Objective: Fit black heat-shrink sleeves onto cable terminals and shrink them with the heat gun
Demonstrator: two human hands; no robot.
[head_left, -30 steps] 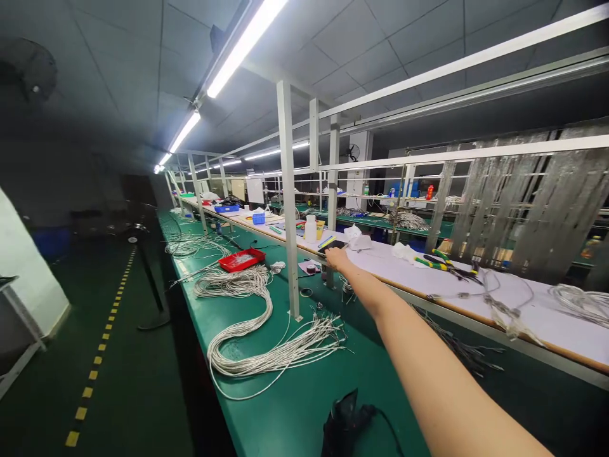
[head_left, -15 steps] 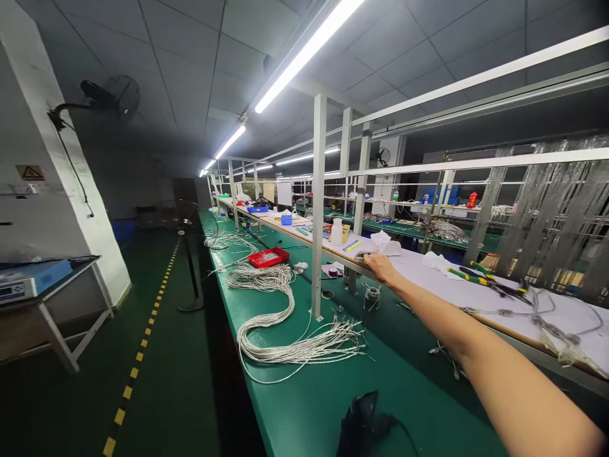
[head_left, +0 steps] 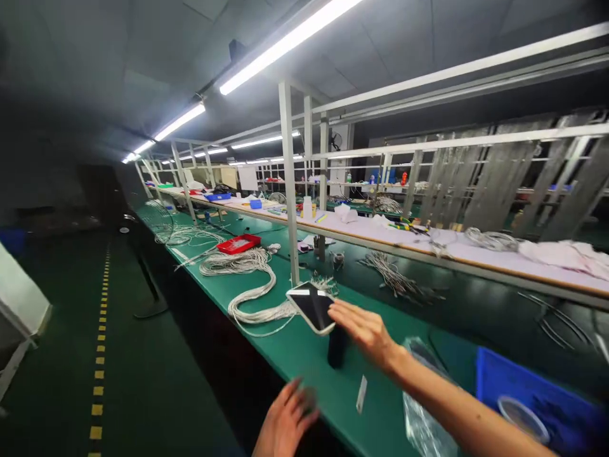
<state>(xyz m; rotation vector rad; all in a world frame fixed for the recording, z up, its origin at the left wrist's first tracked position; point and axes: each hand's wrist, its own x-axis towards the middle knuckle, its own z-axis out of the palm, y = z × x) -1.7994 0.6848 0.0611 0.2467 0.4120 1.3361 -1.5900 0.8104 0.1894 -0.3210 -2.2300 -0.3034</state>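
Note:
My right hand [head_left: 364, 330] grips a smartphone [head_left: 310, 306] by its right edge, with the dark screen facing up and a pale frame around it. The phone hangs over the green workbench [head_left: 309, 374], hiding part of a bundle of white cables [head_left: 257, 314]. Just below the phone stands a dark object [head_left: 335, 348], too blurred to name. My left hand [head_left: 285, 419] is low at the bench's front edge, fingers apart and smeared a little by motion, with nothing in it.
A blue bin [head_left: 533, 393] with a round tub and a clear plastic bag [head_left: 423, 406] lie at the right. A small white strip [head_left: 361, 393] rests on the bench. A red tray [head_left: 239, 244] is farther back. A metal post [head_left: 288, 190] supports the raised shelf [head_left: 380, 236].
My right hand has come from the shelf down over the bench, now holding the phone. My left hand has entered at the bottom. The view has turned right.

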